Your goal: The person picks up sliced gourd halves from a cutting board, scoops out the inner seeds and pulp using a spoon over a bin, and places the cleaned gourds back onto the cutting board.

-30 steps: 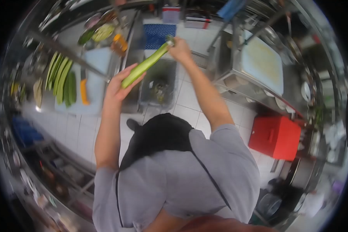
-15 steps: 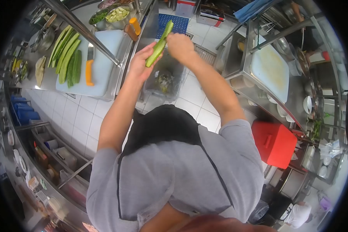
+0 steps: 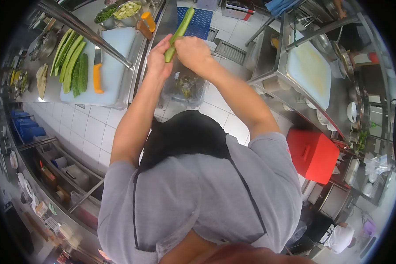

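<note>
Grey-shirted, the person point(image 3: 198, 189) stands mid-room; I read the clock from there, 12 straight ahead. At 10 o'clock stretches a steel counter point(image 3: 52, 91). A red box point(image 3: 312, 156) sits at 3 o'clock. At 12, a clear tub point(image 3: 200, 93) stands low, with dark scraps inside.

On the counter lies a pale cutting board point(image 3: 119, 66). Over its 9 o'clock side rests a row of long green vegetables point(image 3: 73, 66), 2 dark-skinned, the others paler. The held vegetable point(image 3: 182, 28), pale green, is at 12 o'clock, tip slanting towards 1. A yellow-handled knife point(image 3: 97, 72) lies on the board, blade to 12.

The left hand point(image 3: 159, 59) grips the held vegetable's near end. The right hand point(image 3: 191, 52) is curled against its 3 o'clock side; I cannot tell whether it pinches anything. Beyond the board are 2 metal bowls point(image 3: 126, 20), then 2 small bottles point(image 3: 148, 21).
</note>
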The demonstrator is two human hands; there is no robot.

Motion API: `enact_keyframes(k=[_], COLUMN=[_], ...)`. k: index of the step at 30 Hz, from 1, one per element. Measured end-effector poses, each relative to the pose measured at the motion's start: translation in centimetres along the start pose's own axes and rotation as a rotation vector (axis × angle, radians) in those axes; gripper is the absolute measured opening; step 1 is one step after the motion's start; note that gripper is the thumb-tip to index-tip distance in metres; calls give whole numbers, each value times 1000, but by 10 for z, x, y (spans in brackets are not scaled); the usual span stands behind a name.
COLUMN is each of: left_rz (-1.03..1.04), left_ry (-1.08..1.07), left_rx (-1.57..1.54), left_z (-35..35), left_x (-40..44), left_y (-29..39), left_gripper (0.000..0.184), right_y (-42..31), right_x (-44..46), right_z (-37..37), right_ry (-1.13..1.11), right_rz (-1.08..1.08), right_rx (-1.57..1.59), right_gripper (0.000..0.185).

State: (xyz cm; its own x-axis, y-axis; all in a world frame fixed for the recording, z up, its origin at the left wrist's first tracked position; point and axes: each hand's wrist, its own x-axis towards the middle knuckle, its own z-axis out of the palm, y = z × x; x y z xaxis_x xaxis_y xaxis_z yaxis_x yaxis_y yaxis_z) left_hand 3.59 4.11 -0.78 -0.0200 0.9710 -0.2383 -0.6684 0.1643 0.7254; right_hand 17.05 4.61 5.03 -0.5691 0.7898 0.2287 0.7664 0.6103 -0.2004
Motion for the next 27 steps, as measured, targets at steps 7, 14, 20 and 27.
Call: enact_keyframes(k=[7, 14, 20, 27], left_rz=[17, 32, 38, 27], left_ry=[-2, -38, -11, -24], left_rx=[-73, 104, 96, -1], left_z=[1, 9, 8, 0], left_x=[14, 10, 13, 22], left_y=[-6, 1, 0, -9], left_gripper=[42, 42, 42, 41], right_y=[9, 12, 2, -10], right_x=[2, 7, 4, -7], right_z=[5, 8, 0, 0], right_ry=[-2, 3, -70, -90], right_rz=[82, 8, 59, 55], right_rx=[-35, -99, -63, -17], right_gripper=[12, 12, 12, 10])
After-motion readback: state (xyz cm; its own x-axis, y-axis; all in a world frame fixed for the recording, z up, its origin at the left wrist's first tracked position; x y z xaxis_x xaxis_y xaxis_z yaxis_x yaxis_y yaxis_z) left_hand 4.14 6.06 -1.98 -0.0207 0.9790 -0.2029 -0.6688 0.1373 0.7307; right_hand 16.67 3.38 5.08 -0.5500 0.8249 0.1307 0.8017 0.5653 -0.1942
